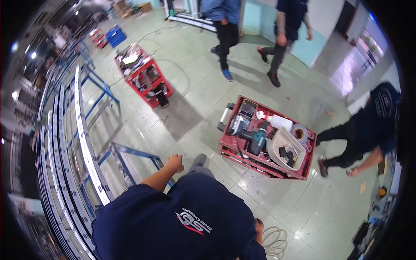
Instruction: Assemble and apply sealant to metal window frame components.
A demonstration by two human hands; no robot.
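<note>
My left hand (175,163) hangs in front of me with its fingers curled in, and nothing shows in it. It is nearest to a blue metal stand (136,151) that carries long pale metal profiles (82,130). Low at my right side is my right hand (258,225), mostly hidden by my dark shirt, so its fingers cannot be made out. Ahead to the right stands a red tool cart (225,145). On its top lie a teal and black cordless drill (258,139), a white spray bottle (277,121), a roll of tape (299,132) and a cream plastic bin (279,149).
A second red cart (149,82), loaded with tools, stands farther off, left of centre. Two people (223,34) (286,37) walk at the back, and another person (368,125) is beside the near cart. Coiled hose (275,242) lies on the floor at my right.
</note>
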